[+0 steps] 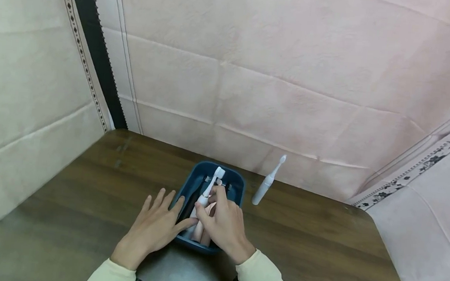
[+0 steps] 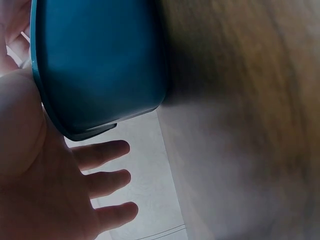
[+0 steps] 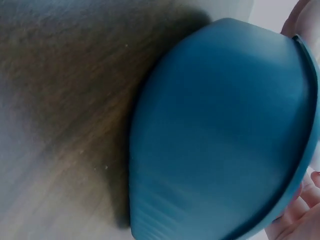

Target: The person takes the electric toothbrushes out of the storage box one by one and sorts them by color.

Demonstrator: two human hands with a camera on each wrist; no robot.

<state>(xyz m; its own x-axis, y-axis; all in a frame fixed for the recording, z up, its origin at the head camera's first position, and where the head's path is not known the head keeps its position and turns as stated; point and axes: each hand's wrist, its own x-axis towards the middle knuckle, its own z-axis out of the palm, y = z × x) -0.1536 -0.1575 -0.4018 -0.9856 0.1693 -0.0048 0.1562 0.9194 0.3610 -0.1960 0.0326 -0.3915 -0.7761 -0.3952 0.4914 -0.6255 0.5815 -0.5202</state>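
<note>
A dark blue bin (image 1: 238,189) stands on the wooden table, its outer wall filling much of both wrist views. Over the bin, my right hand (image 1: 225,223) pinches a white electric toothbrush (image 1: 205,195) between thumb and fingers, brush head pointing away from me. My left hand (image 1: 152,227) rests at the bin's left rim with fingers spread and thumb reaching over the edge. In the left wrist view, the straight fingers (image 2: 107,184) lie beside the bin's wall. Inside the bin are a long black item (image 1: 190,203) and pinkish items (image 1: 205,237), partly hidden by my right hand.
Right of the bin, a second white electric toothbrush (image 1: 264,189) stands upright near the table's back edge. Pale creased sheeting (image 1: 251,94) hangs behind the wooden table (image 1: 307,246) and along both sides.
</note>
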